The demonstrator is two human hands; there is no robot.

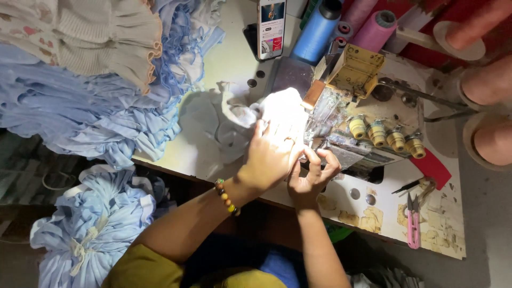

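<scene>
My left hand [272, 154] lies flat on a piece of pale blue-white fabric [224, 120], pressing it down beside the needle area of a worn cream sewing machine [368, 114]. A beaded bracelet sits on that wrist. My right hand [314, 173] is right next to it, fingers pinched on the fabric edge at the front of the machine. A bright lamp washes out the cloth under the machine head, so the seam itself is hidden.
Piles of light blue ruffled garments [80, 101] cover the table's left side and the floor [90, 224]. A phone [271, 26] leans at the back near blue [317, 32] and pink thread cones [373, 29]. Pink thread snips [413, 224] lie at the right front.
</scene>
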